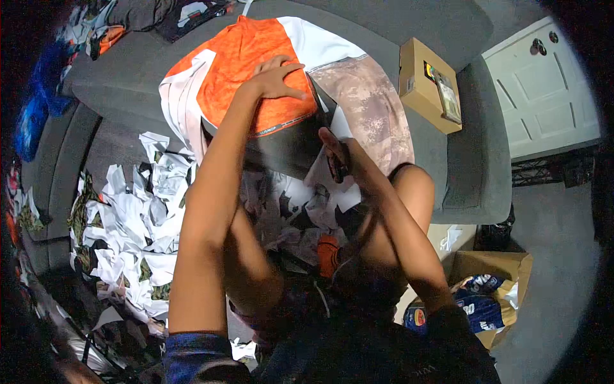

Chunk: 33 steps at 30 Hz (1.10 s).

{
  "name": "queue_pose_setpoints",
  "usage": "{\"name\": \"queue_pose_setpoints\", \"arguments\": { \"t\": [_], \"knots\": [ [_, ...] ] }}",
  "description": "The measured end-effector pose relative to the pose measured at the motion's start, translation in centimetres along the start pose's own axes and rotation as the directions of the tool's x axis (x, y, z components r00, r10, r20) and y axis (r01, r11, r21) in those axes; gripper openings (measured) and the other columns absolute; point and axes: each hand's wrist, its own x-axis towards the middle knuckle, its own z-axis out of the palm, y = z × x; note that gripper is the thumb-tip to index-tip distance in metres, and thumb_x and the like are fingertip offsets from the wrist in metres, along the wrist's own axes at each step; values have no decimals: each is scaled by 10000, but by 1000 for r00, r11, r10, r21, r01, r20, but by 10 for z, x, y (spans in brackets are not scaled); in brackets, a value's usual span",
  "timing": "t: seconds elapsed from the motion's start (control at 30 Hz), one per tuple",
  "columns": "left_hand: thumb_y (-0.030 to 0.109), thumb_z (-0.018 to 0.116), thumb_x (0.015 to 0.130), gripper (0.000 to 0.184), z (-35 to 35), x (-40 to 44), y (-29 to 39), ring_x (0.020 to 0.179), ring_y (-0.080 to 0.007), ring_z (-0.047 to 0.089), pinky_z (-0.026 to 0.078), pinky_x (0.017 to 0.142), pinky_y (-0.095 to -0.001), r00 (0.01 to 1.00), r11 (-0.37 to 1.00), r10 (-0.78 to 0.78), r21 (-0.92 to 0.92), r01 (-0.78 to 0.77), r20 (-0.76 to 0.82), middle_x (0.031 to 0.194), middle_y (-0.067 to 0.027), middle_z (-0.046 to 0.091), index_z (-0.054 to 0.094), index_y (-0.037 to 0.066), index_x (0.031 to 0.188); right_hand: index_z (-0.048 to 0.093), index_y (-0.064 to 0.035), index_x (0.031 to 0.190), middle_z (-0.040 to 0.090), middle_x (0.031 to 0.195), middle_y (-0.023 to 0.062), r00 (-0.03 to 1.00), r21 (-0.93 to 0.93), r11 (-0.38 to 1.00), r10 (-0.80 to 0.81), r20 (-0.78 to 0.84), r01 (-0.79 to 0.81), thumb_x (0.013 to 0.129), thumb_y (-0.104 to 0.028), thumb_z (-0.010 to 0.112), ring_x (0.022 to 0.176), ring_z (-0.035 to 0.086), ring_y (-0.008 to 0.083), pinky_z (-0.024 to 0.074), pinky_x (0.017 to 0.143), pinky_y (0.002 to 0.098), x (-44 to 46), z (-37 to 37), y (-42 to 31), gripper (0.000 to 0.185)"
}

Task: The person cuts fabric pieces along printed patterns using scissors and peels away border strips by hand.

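Draped over the grey seat in front of me is a garment or sewn fabric piece in orange [256, 45], white and mottled tan [371, 96]. A dark band with small lettering [281, 126] edges the orange part nearest me. My left hand [276, 80] lies on the orange fabric with its fingers apart. My right hand [338, 150] is curled low beside the tan part, over my lap. Something dark shows at its fingers, too shadowed to name. White scraps and pieces hang just below that hand.
White and camouflage-patterned scraps [141, 224] cover the floor at left. A cardboard box [419, 86] with a flat package on it stands on the grey sofa [476, 141]. An open carton [518, 275] holds dark printed fabric at lower right. A white door [543, 89] is beyond.
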Motion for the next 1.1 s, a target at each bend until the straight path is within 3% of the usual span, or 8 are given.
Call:
{"name": "queue_pose_setpoints", "arguments": {
  "t": [0.13,0.43,0.7,0.83,0.9,1.1],
  "knots": [
    [668,630,629,818,1,1,-2,1298,-249,263,207,1043,-472,1000,999,30,-10,-30,4,1401,-18,305,404,310,1330,457,-100,489,440,407,48,1000,45,999,14,3,-14,823,-665,428,337,400,155,291,382,241,-3,0,-1,657],
    [681,630,620,827,2,2,-4,1298,-263,259,221,1041,-484,999,999,41,-3,-41,8,1402,-21,301,403,320,1329,510,-68,807,509,546,57,998,84,996,-12,-68,18,812,-542,543,449,448,156,342,449,240,4,3,-2,475],
    [693,628,606,835,4,4,-5,1290,-267,269,230,1038,-483,999,999,34,5,-34,0,1398,-26,306,410,326,1324,557,-40,1090,570,670,65,991,135,991,-1,-134,19,803,-433,646,548,491,158,388,509,239,4,6,-6,495],
    [715,622,572,849,4,3,-5,1282,-266,278,225,1043,-450,1000,1000,16,-4,-16,-14,1388,-8,322,437,335,1309,433,-70,1280,620,838,93,996,94,995,34,-85,-26,819,-339,655,667,550,175,432,604,238,11,4,-1,578],
    [697,626,599,831,3,3,-5,1280,-272,281,232,1037,-474,999,999,34,1,-34,-3,1389,-28,315,425,327,1316,444,-63,1267,623,879,110,933,164,924,-321,-163,347,820,-334,655,713,562,183,440,635,249,28,13,11,564],
    [677,629,628,807,1,2,-4,1279,-280,284,239,1032,-494,999,999,44,9,-45,6,1389,-51,310,420,318,1320,468,-65,1103,571,779,85,956,151,952,-238,-170,264,817,-396,629,626,518,168,395,562,250,33,11,13,465]
  ]
}}
